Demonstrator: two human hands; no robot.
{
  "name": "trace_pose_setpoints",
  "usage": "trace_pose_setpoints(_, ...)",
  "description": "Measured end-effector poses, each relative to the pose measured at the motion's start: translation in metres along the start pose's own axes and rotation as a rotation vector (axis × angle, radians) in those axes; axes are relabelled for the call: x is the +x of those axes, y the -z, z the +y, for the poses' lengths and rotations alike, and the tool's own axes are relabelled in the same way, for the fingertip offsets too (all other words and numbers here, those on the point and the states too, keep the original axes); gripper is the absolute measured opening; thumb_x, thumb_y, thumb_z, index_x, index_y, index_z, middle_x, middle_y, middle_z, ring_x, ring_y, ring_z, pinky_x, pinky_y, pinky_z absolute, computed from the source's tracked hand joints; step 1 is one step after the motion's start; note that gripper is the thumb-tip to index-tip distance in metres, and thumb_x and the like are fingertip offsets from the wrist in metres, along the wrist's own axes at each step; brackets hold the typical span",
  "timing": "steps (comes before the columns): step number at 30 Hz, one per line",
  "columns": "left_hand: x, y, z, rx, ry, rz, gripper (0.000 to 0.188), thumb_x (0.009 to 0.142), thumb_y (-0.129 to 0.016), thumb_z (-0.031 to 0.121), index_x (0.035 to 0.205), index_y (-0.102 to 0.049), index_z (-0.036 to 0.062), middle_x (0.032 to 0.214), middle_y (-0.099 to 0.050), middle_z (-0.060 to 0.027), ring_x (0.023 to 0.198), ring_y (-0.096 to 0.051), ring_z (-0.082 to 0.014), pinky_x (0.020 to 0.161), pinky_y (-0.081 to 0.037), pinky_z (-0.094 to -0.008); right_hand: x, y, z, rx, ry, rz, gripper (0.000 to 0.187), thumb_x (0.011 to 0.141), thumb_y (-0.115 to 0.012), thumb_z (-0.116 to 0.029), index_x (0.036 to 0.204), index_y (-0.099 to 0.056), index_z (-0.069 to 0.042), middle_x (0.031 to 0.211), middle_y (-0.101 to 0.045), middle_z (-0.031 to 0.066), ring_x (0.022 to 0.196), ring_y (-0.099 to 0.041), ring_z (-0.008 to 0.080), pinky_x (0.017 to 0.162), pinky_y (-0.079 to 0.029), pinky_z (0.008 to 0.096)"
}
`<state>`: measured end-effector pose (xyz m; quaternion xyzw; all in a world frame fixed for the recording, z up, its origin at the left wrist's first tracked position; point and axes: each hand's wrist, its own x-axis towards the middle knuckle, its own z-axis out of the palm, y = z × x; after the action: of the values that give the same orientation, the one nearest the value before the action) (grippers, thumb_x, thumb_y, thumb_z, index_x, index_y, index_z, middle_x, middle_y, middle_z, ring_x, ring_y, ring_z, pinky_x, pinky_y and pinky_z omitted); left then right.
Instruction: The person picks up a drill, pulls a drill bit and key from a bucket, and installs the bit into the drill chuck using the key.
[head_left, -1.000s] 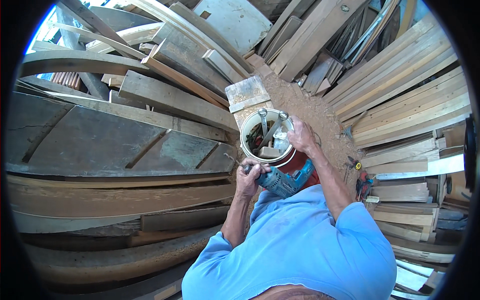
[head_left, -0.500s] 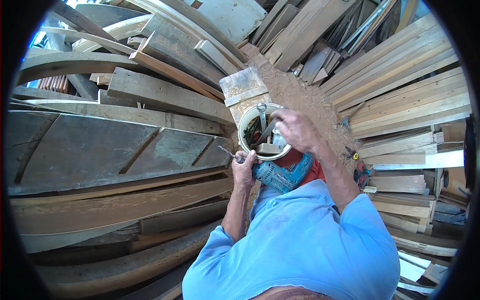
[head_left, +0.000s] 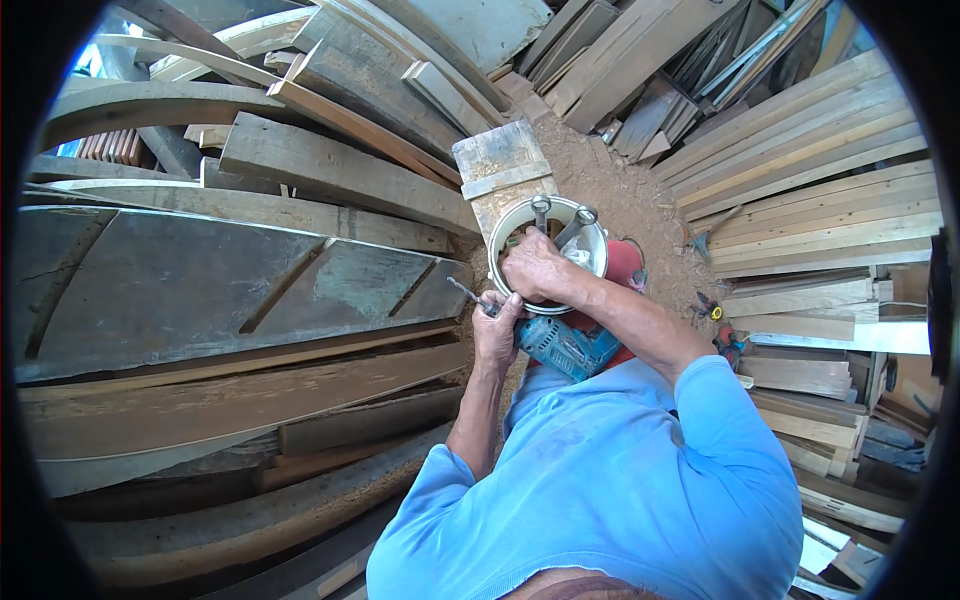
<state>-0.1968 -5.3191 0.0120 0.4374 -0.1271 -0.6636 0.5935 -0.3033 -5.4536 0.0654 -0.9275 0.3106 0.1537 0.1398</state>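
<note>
A white bucket (head_left: 597,243) stands on the sawdust-covered ground with metal tool handles (head_left: 541,208) sticking out of it. My right hand (head_left: 532,266) reaches into the bucket, fingers curled among the tools; what it grasps is hidden. My left hand (head_left: 496,328) grips a teal power drill (head_left: 565,346) just below the bucket, its bit (head_left: 461,292) pointing up and left. My blue shirt fills the bottom of the view.
Long weathered planks and curved timbers (head_left: 230,290) lie stacked on the left. More boards (head_left: 820,180) are piled at the right and back. A pale wood block (head_left: 500,160) sits behind the bucket. A red object (head_left: 625,262) lies beside the bucket.
My right hand has moved from the bucket's right rim down into the bucket. The drill has stayed in my left hand, shifting slightly toward the bucket.
</note>
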Motion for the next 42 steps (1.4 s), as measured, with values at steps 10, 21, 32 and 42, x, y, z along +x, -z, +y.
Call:
trace_pose_setpoints(10,-0.004,-0.002,0.003,0.003,0.008,-0.012,0.028,0.090,-0.080,0.015,0.089,-0.053,0.0081,0.078,-0.064,-0.0046,0.071,-0.066,-0.0159,0.070,-0.058,-0.0308,-0.069,0.023,0.002,0.232,0.016,-0.018,0.021,0.086,-0.057,-0.019,0.099,-0.070,-0.009,0.101,-0.067,0.0120,0.093,-0.066,0.0344,0.082,-0.048,0.0510)
trace_pose_setpoints(21,0.000,0.006,-0.001,0.026,0.002,-0.040,0.029,0.090,-0.080,0.019,0.090,-0.054,0.0078,0.078,-0.064,-0.0050,0.071,-0.067,-0.0162,0.069,-0.058,-0.0297,-0.046,0.039,0.009,0.363,-0.118,-0.079,0.018,0.081,-0.064,-0.019,0.090,-0.070,-0.004,0.092,-0.070,0.0175,0.087,-0.070,0.0385,0.075,-0.054,0.0505)
trace_pose_setpoints(32,0.000,0.003,0.002,0.018,0.005,-0.030,0.027,0.091,-0.079,0.015,0.090,-0.053,0.0078,0.078,-0.064,-0.0046,0.070,-0.066,-0.0157,0.069,-0.058,-0.0298,0.006,-0.007,-0.001,0.248,-0.097,-0.091,0.023,0.069,-0.068,-0.019,0.082,-0.075,-0.001,0.090,-0.072,0.0242,0.091,-0.073,0.0383,0.079,-0.057,0.0473)
trace_pose_setpoints(42,0.002,0.004,0.000,-0.002,0.016,-0.010,0.028,0.090,-0.079,0.013,0.090,-0.052,0.0083,0.080,-0.064,-0.0050,0.070,-0.065,-0.0141,0.069,-0.059,-0.0296,-0.069,0.006,-0.004,0.517,-0.259,0.482,0.027,0.089,-0.060,-0.008,0.110,-0.074,0.001,0.104,-0.072,0.0213,0.098,-0.068,0.0369,0.091,-0.051,0.0463)
